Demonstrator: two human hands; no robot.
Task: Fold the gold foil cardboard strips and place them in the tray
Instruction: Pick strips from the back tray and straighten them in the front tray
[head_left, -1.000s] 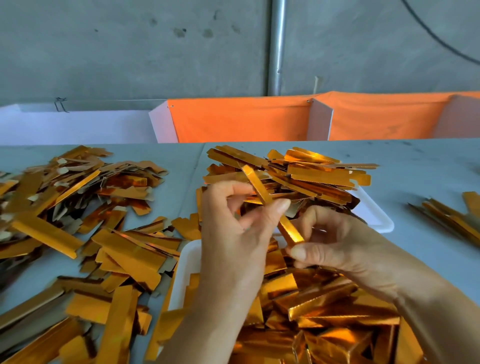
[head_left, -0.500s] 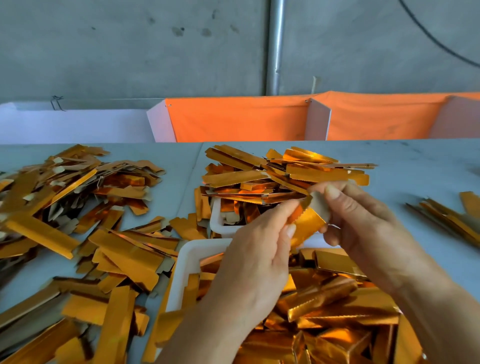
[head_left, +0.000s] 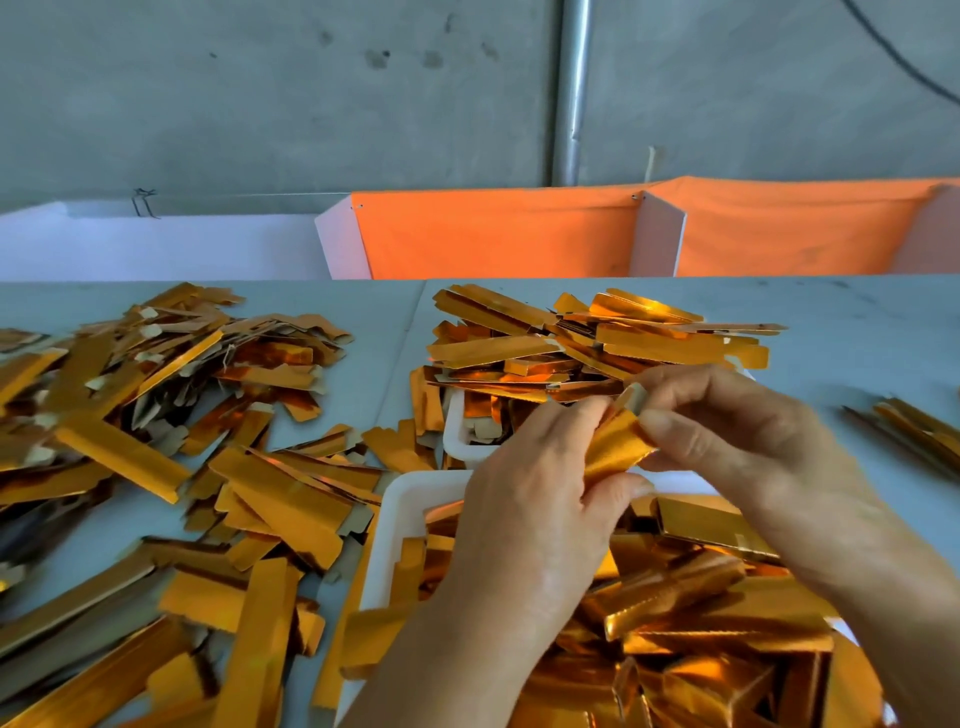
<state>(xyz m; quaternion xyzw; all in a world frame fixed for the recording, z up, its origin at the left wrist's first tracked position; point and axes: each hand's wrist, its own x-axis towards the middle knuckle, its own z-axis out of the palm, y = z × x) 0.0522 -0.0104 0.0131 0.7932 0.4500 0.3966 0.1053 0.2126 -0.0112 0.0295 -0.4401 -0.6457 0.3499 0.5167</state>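
Both hands hold one gold foil strip (head_left: 615, 444) above the near white tray (head_left: 402, 519). My left hand (head_left: 540, 499) pinches its left part between thumb and fingers. My right hand (head_left: 727, 441) pinches its right end, where the grey card back shows. The strip is bent between the hands. The near tray is heaped with folded gold strips (head_left: 691, 613). Behind it a second white tray (head_left: 457, 431) carries a stack of flat strips (head_left: 597, 343).
A wide scatter of flat gold strips (head_left: 156, 441) covers the grey table on the left. A few more strips (head_left: 914, 431) lie at the right edge. White and orange panels (head_left: 498, 234) stand along the table's far side, before a concrete wall.
The strip went from long and slanted to bent short between my hands. Both hands rose slightly and moved closer, my right hand now gripping the strip's upper right end.
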